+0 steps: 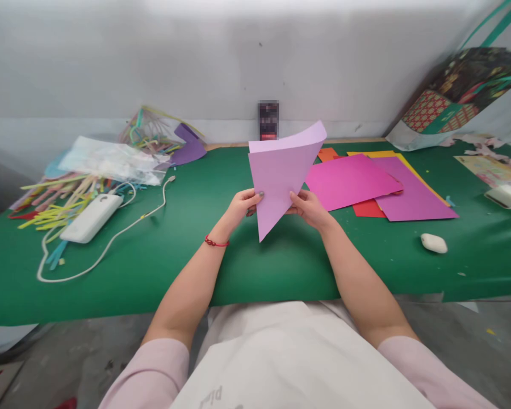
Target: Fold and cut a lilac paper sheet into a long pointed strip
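A light purple sheet of paper (pixel 281 173) is held up above the green table (pixel 162 267), folded over so that its top edge curls. My left hand (pixel 242 205) pinches its left edge, with a red string on the wrist. My right hand (pixel 309 207) grips the right edge, fingers closed on the paper. Both hands hover over the middle of the table.
Loose sheets in pink (pixel 349 182), purple (pixel 413 196), orange and red lie at the right. A white power bank (pixel 91 217) with a cable, paper strips (pixel 55 207) and a plastic bag (pixel 111 159) sit left. A small white case (pixel 433 243), a patterned bag (pixel 455 96) and a phone (pixel 268 120) stand nearby.
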The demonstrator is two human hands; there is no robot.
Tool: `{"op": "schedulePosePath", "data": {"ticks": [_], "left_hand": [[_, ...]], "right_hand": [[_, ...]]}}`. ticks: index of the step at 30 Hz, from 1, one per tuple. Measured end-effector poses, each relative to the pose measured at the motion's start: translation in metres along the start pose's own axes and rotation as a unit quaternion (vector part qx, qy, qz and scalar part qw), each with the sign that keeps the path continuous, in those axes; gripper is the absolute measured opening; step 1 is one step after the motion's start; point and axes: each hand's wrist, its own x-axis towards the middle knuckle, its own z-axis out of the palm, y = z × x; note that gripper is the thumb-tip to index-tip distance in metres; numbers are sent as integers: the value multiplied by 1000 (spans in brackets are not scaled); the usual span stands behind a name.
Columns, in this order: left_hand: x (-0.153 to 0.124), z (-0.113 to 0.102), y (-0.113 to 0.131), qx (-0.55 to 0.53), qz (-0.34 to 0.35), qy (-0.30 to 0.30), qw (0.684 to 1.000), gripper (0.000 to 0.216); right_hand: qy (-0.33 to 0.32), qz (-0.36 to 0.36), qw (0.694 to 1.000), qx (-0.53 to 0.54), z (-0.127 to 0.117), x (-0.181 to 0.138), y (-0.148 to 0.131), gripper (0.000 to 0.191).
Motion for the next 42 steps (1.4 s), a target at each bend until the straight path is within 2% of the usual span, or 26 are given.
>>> {"op": "schedulePosePath", "data": {"ticks": [11,18,29,42], "left_hand": [[0,-1,-1,11,-2,-6,1000,37],[0,0,0,17,-12,-5,1000,36],[3,2,-4,63,16,7,998,38],[7,9,-9,88,53,75,992,27]], "right_hand": [[29,1,999,-21,-2,4,4,46],[5,-2,1000,-25,-6,2,0,50],[48,-2,998,-41,-6,6,5,48],[77,-14,995,-67,-9,8,5,47]]}}
